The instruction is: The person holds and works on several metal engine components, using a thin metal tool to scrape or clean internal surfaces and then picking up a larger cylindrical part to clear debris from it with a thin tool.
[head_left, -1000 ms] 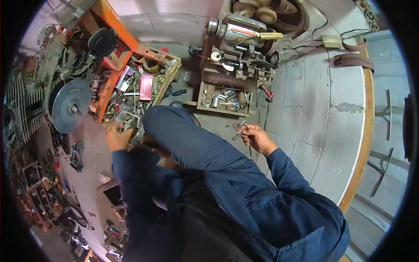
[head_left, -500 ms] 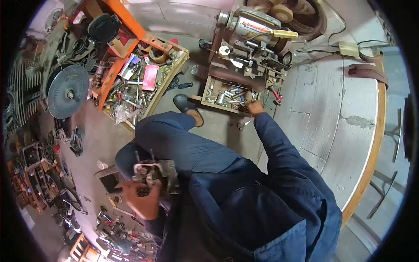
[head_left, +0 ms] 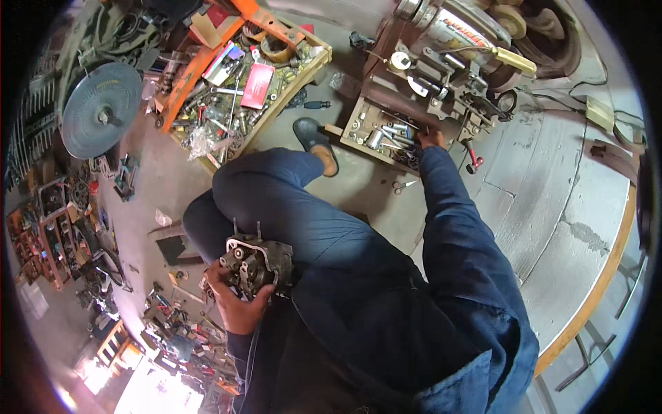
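My left hand (head_left: 234,303) grips a dark, greasy engine part (head_left: 255,263) with two studs sticking up, held against my left thigh. My right arm in a blue sleeve stretches forward, and my right hand (head_left: 432,139) reaches into a small wooden tray (head_left: 358,134) of sockets and metal tools beside a large grey and brown machine (head_left: 448,62). The fingers are buried among the tools, so I cannot tell whether they hold one. My foot in a dark sandal (head_left: 314,141) rests on the concrete floor near the tray.
A bigger wooden box (head_left: 303,76) full of mixed tools, a red packet and tape rolls lies to the upper left. A grey round disc (head_left: 101,109) stands beside it. Small scissors (head_left: 403,185) and red-handled pliers (head_left: 472,159) lie on the floor. Scrap parts crowd the left edge.
My left hand has brought the engine part from the big tool box back onto my lap. My right hand has gone from mid-air forward into the small tray of sockets.
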Available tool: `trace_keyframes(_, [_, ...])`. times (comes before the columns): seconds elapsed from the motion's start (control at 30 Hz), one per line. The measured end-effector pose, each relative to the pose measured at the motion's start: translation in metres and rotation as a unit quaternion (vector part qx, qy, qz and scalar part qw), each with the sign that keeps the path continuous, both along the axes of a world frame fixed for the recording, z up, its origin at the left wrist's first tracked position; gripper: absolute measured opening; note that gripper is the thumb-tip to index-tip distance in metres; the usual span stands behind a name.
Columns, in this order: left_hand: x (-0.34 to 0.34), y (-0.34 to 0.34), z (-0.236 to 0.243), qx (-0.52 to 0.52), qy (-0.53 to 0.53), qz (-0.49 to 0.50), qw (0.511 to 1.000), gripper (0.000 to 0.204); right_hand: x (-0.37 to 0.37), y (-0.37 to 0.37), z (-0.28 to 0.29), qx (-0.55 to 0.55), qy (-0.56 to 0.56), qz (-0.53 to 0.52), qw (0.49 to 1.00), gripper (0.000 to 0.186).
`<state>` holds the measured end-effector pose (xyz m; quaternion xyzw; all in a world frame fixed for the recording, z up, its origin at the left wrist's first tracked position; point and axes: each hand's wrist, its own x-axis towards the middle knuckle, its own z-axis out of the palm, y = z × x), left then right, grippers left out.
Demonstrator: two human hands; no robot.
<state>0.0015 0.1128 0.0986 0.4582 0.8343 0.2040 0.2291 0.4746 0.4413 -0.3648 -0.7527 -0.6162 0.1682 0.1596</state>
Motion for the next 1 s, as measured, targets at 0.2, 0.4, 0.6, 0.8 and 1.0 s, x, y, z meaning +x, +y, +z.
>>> trace_keyframes(0.2, [0.006, -0.006, -0.020, 0.057, -0.016, 0.069, 0.996, 0.061, 0.064, -0.023, 0.040, -0.178, -0.042, 0.004, 0.983, 0.033])
trace_keyframes(0.4, [0.007, -0.006, -0.024, 0.113, 0.062, 0.040, 0.991, 0.034, 0.084, -0.068, 0.023, -0.092, 0.037, -0.033, 0.995, 0.029])
trace_keyframes(0.6, [0.025, -0.007, -0.006, 0.170, 0.132, 0.074, 0.974, 0.034, -0.014, -0.071, 0.078, -0.239, -0.061, -0.051, 0.968, 0.047])
trace_keyframes(0.8, [0.028, -0.004, -0.019, 0.085, 0.139, 0.067, 0.984, 0.034, -0.056, -0.072, 0.091, -0.255, -0.052, -0.254, 0.932, 0.061])
trace_keyframes(1.0, [0.018, -0.005, -0.012, 0.106, 0.114, 0.002, 0.988, 0.036, -0.036, -0.080, 0.052, -0.249, -0.084, -0.170, 0.950, 0.051])
